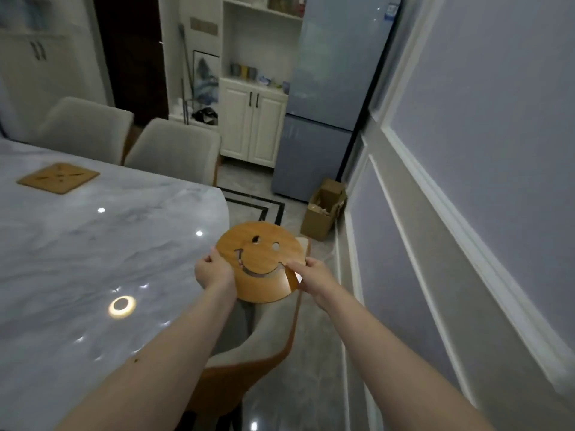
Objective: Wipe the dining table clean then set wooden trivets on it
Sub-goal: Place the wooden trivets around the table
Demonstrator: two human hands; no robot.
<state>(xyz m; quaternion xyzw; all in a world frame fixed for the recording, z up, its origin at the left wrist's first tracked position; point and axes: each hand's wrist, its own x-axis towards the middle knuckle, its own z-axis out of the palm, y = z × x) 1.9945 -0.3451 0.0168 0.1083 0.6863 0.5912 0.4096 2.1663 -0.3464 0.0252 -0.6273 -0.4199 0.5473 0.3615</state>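
Here both hands grip one round wooden trivet (pixel 259 261), smiley cutouts, smooth grain: left hand (pixel 214 272) pinches its left rim, right hand (pixel 314 276) its right rim, thumb on top. It hangs off the table, above a grey padded chair (pixel 273 331) with an orange shell. Left of the left hand, glossy marble-look table (pixel 93 259). Farther, up-left of the hands, a square wooden trivet (pixel 58 177) lies flat on it.

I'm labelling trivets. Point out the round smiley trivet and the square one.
round smiley trivet (pixel 264 256): head view, face centre above the mouth cutout.
square trivet (pixel 58 177): head view, middle, at the cutouts.
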